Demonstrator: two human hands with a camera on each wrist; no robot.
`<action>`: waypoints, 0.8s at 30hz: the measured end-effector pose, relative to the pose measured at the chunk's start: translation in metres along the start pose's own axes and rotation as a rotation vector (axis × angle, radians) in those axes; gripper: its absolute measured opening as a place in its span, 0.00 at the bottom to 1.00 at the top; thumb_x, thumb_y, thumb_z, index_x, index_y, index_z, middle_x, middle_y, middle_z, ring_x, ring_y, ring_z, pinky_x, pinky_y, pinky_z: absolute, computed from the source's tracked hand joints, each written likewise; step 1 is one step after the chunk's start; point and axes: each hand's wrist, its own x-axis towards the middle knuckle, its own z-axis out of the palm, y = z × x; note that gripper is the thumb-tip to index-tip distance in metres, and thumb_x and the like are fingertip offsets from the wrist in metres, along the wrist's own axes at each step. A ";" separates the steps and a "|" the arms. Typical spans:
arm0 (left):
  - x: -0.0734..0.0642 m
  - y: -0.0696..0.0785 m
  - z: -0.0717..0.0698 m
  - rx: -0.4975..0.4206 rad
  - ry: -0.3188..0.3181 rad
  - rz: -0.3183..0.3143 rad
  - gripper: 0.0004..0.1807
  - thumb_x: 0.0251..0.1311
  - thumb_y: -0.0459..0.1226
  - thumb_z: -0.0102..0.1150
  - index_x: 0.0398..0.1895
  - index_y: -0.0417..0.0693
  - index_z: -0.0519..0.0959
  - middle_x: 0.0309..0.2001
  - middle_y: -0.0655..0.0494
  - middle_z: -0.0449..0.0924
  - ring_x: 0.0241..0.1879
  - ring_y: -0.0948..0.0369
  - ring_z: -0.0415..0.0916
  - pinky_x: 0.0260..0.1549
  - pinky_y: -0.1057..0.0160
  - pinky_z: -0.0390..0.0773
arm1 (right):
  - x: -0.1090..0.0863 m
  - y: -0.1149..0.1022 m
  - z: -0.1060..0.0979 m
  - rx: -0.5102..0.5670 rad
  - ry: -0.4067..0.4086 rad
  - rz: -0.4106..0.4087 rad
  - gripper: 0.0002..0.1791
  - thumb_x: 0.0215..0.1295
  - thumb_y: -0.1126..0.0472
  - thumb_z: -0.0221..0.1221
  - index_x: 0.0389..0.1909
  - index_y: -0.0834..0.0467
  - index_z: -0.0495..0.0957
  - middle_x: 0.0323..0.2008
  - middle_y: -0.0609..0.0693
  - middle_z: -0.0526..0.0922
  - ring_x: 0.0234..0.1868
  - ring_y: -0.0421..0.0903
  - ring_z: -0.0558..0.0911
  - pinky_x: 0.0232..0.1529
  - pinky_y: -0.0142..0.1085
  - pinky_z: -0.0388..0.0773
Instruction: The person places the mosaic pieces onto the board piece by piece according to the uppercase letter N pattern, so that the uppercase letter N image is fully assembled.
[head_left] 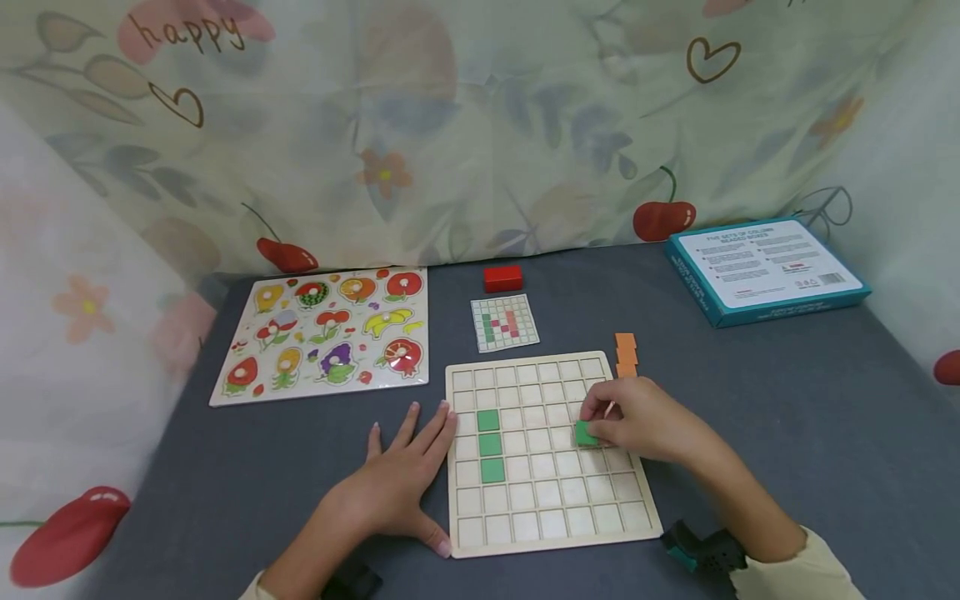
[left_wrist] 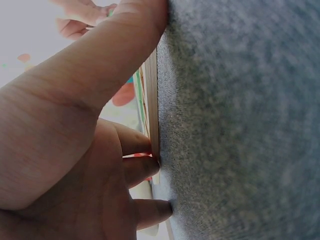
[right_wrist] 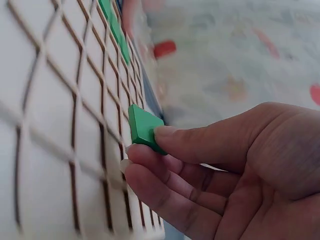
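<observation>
A wooden grid board (head_left: 555, 546) lies on the table, with a column of green square tiles (head_left: 490, 445) set in its left part. My right hand (head_left: 648, 421) pinches another green tile (right_wrist: 143, 125) between thumb and fingers, above the board's right side. The left hand (head_left: 401, 475) is spread flat along the board's left edge, fingertips and thumb touching it. Behind the board lies a small pattern card (head_left: 505, 323) printed with green and red squares. Orange tiles (head_left: 626, 354) sit by the board's upper right corner, partly hidden by the right hand.
A fruit puzzle board (head_left: 322, 337) lies at the back left. Behind the card sits a red block (head_left: 502, 279). A teal and white box (head_left: 768, 271) occupies the back right, near a floral curtain (head_left: 480, 125) at the table's far edge.
</observation>
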 end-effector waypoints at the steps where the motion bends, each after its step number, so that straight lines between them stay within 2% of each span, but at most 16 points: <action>1: 0.000 0.000 0.000 -0.001 0.000 0.000 0.79 0.27 0.69 0.77 0.82 0.53 0.42 0.81 0.56 0.33 0.77 0.44 0.24 0.60 0.22 0.33 | 0.002 -0.003 0.005 0.008 -0.011 -0.022 0.05 0.61 0.70 0.66 0.32 0.56 0.83 0.27 0.43 0.79 0.28 0.41 0.76 0.28 0.34 0.75; 7: 0.000 0.000 0.000 -0.005 0.003 0.009 0.79 0.27 0.69 0.77 0.82 0.52 0.42 0.81 0.55 0.33 0.77 0.43 0.25 0.60 0.22 0.33 | 0.012 -0.024 0.029 0.007 -0.069 -0.112 0.10 0.60 0.73 0.65 0.29 0.54 0.82 0.25 0.40 0.79 0.29 0.38 0.76 0.31 0.34 0.75; 12: -0.001 -0.001 -0.001 -0.001 0.013 0.020 0.79 0.27 0.69 0.76 0.82 0.51 0.43 0.81 0.54 0.34 0.77 0.42 0.26 0.60 0.21 0.35 | 0.019 -0.040 0.047 -0.004 -0.097 -0.154 0.11 0.57 0.74 0.66 0.26 0.53 0.82 0.25 0.39 0.79 0.28 0.36 0.76 0.33 0.34 0.76; 24: -0.002 -0.001 0.001 -0.002 0.025 0.018 0.79 0.27 0.69 0.76 0.82 0.50 0.43 0.81 0.54 0.35 0.77 0.42 0.27 0.60 0.21 0.36 | 0.026 -0.059 0.081 -0.041 -0.151 -0.226 0.12 0.56 0.73 0.66 0.23 0.52 0.79 0.19 0.36 0.74 0.22 0.33 0.72 0.27 0.29 0.72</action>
